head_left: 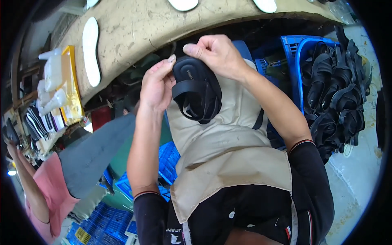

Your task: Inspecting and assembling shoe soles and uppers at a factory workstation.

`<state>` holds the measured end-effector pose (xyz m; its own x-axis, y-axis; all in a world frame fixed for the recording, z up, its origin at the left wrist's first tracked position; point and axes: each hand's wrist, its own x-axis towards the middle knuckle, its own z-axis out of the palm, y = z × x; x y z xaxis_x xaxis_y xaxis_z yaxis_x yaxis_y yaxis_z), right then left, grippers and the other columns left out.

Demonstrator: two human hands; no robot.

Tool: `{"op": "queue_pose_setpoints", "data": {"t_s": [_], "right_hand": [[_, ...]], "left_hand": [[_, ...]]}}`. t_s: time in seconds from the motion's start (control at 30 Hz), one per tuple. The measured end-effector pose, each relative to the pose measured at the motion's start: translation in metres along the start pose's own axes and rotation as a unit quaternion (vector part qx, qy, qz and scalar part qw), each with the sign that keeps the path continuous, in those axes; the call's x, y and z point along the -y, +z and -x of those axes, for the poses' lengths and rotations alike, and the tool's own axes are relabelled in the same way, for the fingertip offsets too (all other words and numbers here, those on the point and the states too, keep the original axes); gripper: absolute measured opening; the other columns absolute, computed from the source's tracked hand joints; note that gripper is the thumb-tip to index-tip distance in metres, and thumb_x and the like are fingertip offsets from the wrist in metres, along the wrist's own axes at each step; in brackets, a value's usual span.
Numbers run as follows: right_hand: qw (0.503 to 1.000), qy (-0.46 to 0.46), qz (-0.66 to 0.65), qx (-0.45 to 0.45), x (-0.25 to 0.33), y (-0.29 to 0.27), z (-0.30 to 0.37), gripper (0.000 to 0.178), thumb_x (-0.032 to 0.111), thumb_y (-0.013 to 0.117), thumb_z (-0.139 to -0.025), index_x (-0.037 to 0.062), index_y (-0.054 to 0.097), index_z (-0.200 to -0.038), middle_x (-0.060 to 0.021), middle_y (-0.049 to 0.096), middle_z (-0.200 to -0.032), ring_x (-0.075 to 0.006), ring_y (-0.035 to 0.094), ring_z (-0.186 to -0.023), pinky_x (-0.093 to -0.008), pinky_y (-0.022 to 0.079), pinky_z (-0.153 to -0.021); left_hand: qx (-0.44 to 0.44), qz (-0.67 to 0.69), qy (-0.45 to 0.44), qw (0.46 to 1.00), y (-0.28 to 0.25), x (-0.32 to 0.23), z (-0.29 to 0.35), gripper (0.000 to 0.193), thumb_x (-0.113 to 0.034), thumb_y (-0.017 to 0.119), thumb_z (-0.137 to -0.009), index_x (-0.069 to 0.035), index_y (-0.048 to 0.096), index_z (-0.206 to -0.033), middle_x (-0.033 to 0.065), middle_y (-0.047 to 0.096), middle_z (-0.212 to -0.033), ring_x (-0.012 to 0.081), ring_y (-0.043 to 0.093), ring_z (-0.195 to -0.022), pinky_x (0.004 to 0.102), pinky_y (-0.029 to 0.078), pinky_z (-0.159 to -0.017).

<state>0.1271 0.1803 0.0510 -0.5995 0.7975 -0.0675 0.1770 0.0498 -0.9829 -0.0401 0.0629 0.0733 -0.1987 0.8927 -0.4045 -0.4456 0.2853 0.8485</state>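
Left hand (156,87) pinches a black strappy sandal (188,86), long axis toward the tan worktable (134,32), insole end nearest; right hand's (223,58) grip unclear.

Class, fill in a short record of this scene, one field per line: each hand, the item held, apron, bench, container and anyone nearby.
Left hand: gripping the sandal's upper left edge
Right hand: at the sandal's upper edge; grip partly hidden
Item: black sandal, strapped, heel end uppermost
Apron: beige apron, worn over black clothing
Bench: tan workbench with white sole-shaped pieces
Container: blue crate at right, piled with black sandals
Nearby: person in pink top, at left
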Motion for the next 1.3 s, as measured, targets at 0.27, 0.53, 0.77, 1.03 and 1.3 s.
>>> {"op": "queue_pose_setpoints", "data": {"t_s": [0.27,0.53,0.77,1.03,1.3], "right_hand": [[0.998,-0.037,-0.037,0.046,0.001,0.033,-0.005,0.054,0.034,0.066,-0.097,0.0017,0.054,-0.055,0.0059,0.04,-0.051,-0.0066,0.034,-0.049,-0.0246,0.031,-0.044],[0.984,0.068,-0.125,0.106,-0.012,0.038,-0.003,0.058,0.036,0.062,-0.1,0.0025,0.052,-0.054,0.0062,0.04,-0.052,-0.0066,0.033,-0.05,-0.0251,0.03,-0.044],[0.969,0.067,-0.202,0.129,-0.036,0.044,-0.008,0.058,0.035,0.057,-0.103,0.0022,0.053,-0.055,0.0056,0.041,-0.054,-0.0063,0.034,-0.052,-0.024,0.031,-0.047],[0.978,0.067,-0.18,0.077,-0.049,0.043,-0.009,0.056,0.035,0.049,-0.105,-0.0034,0.062,-0.067,0.0038,0.047,-0.06,-0.0094,0.041,-0.058,-0.0264,0.039,-0.056],[0.973,-0.016,-0.156,0.169,-0.029,-0.017,0.011,0.031,0.031,0.067,-0.091,0.0004,0.069,-0.09,-0.0027,0.067,-0.077,-0.0133,0.055,-0.066,-0.0269,0.048,-0.066]], "left_hand": [[-0.04,-0.103,0.035,0.993,-0.01,0.004,0.013,0.022,-0.018,0.061,-0.1,0.002,0.068,-0.106,0.0045,0.068,-0.088,0.0075,0.059,-0.073,0.0187,0.048,-0.068],[-0.033,-0.082,0.031,0.996,-0.024,0.004,0.011,0.025,-0.02,0.062,-0.099,0.003,0.068,-0.109,0.0057,0.068,-0.089,0.0085,0.059,-0.074,0.0198,0.048,-0.07],[-0.032,-0.094,0.036,0.994,-0.021,0.004,0.004,0.029,-0.023,0.063,-0.1,0.005,0.068,-0.108,0.0088,0.069,-0.089,0.0104,0.061,-0.073,0.0211,0.05,-0.069],[-0.056,-0.013,-0.046,0.997,-0.008,-0.005,-0.012,0.035,-0.029,0.06,-0.101,0.005,0.069,-0.102,0.0099,0.069,-0.085,0.0122,0.061,-0.069,0.0208,0.05,-0.067],[-0.025,-0.229,-0.048,0.972,0.03,-0.006,-0.026,0.05,-0.04,0.061,-0.099,0.0,0.064,-0.07,0.0007,0.054,-0.063,0.0097,0.046,-0.057,0.0241,0.041,-0.053]]}}
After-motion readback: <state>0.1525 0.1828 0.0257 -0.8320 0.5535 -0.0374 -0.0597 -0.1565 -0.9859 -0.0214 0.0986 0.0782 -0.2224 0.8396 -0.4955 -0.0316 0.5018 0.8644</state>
